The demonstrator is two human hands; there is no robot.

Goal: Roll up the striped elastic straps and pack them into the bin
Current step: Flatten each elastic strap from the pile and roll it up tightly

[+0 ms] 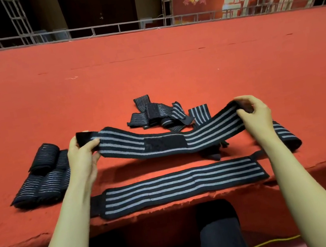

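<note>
- Fingers (91, 144) of our left hand (81, 155) pinch the left end of a striped elastic strap (165, 142), thumb on top.
- At far left we see rolled straps (42, 174) bunched together on the red counter (149, 72).
- At centre the held strap hangs in the air between both hands, sagging a little, its dark fastening patch facing us.
- Behind it lies a loose heap of straps (156, 113); in front, a flat strap (180, 184) lies near the counter's front edge.
- At right, our right hand (254, 113) closes its fingers over the strap's other end.
</note>
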